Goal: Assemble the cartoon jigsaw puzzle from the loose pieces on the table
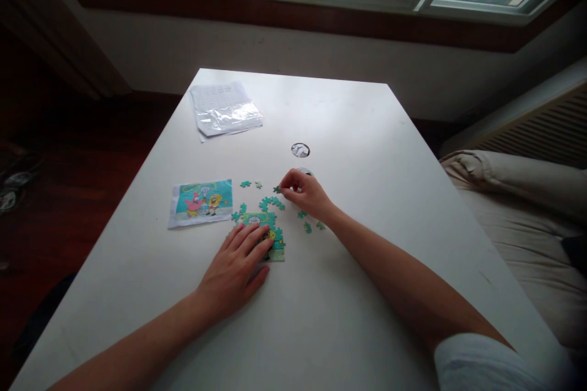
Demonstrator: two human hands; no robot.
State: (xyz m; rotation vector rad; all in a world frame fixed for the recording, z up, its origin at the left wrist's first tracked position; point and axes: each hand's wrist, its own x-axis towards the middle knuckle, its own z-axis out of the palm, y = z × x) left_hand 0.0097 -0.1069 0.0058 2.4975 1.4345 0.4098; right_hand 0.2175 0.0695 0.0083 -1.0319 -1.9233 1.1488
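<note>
My left hand [241,263] lies flat, fingers stretched out, over the left part of a partly joined jigsaw puzzle [277,253] in green and yellow. Its palm and fingers hide much of the picture. Beyond the puzzle, my right hand [305,194] pinches a small dark green jigsaw piece [277,189] between thumb and forefinger, close to the table top. Several loose green pieces [271,203] lie between the two hands. More pieces [307,228] are scattered below the right wrist, and another piece [245,184] is farther up to the left.
A picture sheet [202,203] with cartoon figures lies left of the puzzle on the white table [348,128]. Papers in a clear plastic sleeve [227,111] are at the far left. A round hole [301,150] is in the table top. A beige cushioned seat [509,226] stands at right.
</note>
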